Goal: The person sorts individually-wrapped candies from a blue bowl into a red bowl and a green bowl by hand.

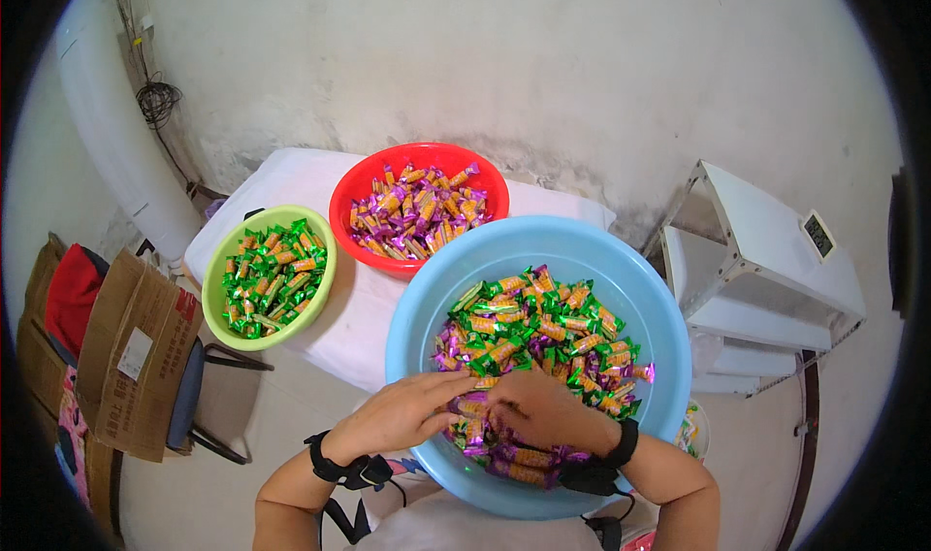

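Note:
A large light-blue basin [407, 342] holds a mixed heap of green-wrapped candies [501, 351] and purple-wrapped candies [524, 456]. Over its near left rim reaches my left hand [405, 410], fingers stretched out and thumb apart, with the tips at the edge of the heap. My right hand [548, 410] is down in the candies with its fingers curled inward, slightly blurred; whatever they grip is hidden. Beyond the basin, a red basin [341, 207] contains purple-wrapped candies. A lime-green basin [326, 294] at the left is filled with green-wrapped ones.
The red and lime-green basins sit on a white-covered table [301, 178] against the wall. At the left, a cardboard box [136, 357] rests by a chair [228, 357]. A white shelf unit [766, 260] carrying a small digital display [818, 236] stands at the right.

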A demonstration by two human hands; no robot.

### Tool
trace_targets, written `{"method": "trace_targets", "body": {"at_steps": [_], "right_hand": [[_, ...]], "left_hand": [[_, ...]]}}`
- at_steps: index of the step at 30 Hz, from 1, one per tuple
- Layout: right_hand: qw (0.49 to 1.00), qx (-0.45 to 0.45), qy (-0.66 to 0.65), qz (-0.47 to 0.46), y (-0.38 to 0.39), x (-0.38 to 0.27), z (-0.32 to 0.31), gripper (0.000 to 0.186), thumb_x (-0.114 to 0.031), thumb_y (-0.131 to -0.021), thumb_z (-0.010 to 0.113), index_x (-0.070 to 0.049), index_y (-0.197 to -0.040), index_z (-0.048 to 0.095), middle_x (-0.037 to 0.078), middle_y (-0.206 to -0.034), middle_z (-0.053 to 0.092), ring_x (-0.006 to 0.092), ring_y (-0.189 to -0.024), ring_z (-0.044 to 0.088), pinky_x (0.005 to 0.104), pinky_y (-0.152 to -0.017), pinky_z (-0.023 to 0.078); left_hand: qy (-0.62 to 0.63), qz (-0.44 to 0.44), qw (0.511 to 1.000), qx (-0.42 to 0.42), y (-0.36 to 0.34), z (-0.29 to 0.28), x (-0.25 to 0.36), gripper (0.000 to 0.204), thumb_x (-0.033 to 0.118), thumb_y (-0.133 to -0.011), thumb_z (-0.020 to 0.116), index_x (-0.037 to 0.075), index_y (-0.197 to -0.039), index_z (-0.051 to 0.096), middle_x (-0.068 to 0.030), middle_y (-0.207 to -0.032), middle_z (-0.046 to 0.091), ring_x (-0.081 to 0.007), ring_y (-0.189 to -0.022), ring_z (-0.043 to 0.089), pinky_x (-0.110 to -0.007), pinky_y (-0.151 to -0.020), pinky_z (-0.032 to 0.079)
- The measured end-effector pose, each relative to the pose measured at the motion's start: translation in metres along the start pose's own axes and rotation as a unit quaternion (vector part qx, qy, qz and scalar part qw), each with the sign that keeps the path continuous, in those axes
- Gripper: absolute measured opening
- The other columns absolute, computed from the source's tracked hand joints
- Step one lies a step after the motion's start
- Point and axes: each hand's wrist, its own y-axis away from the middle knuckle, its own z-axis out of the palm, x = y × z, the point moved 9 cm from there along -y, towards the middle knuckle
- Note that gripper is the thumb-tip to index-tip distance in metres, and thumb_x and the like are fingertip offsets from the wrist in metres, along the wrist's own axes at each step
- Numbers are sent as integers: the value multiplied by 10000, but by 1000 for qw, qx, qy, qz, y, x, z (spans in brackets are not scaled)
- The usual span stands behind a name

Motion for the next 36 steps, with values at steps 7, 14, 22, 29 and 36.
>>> {"method": "trace_targets", "body": {"at_steps": [7, 14, 22, 29, 36], "right_hand": [[958, 120, -242, 95, 14, 21, -27, 93, -58, -853, 583, -38, -942, 565, 39, -840, 587, 110, -804, 568, 255, -686, 451], [971, 51, -155, 175, 15, 23, -40, 179, -125, -852, 606, -52, -1004, 548, 80, -921, 576, 171, -848, 575, 297, -732, 460], [988, -115, 31, 103, 21, 8, -16, 241, -236, -824, 576, -46, -973, 578, 133, -871, 582, 313, -864, 570, 397, -715, 476], [969, -175, 87, 149, 55, 20, -20, 222, -254, -799, 595, -61, -901, 563, 112, -834, 585, 305, -814, 589, 399, -684, 475], [959, -240, 68, 135, 98, 8, 30, 221, -264, -780, 632, -65, -865, 587, 100, -878, 583, 286, -837, 570, 395, -691, 466]], "left_hand": [[277, -13, 957, -88, -10, 8, -3, 434, 92, -898, 516, 105, -1326, 443, -108, -1174, 547, -182, -982, 560, -299, -847, 443], [298, -142, 941, 71, -59, -62, -81, 416, 212, -898, 550, 118, -1299, 490, 30, -1013, 602, -55, -844, 540, -220, -740, 447], [331, -143, 897, 256, -168, -128, -192, 509, 73, -902, 456, 44, -1391, 314, -87, -1119, 555, -145, -918, 533, -246, -777, 447], [341, -133, 901, 234, -133, -113, -171, 406, 142, -927, 442, 12, -1310, 420, -86, -1296, 486, -182, -1206, 441, -295, -975, 364], [109, -46, 993, -11, -36, -47, -46, 369, 109, -867, 541, 43, -1229, 514, -76, -1148, 583, -179, -1042, 551, -326, -915, 422]]}}
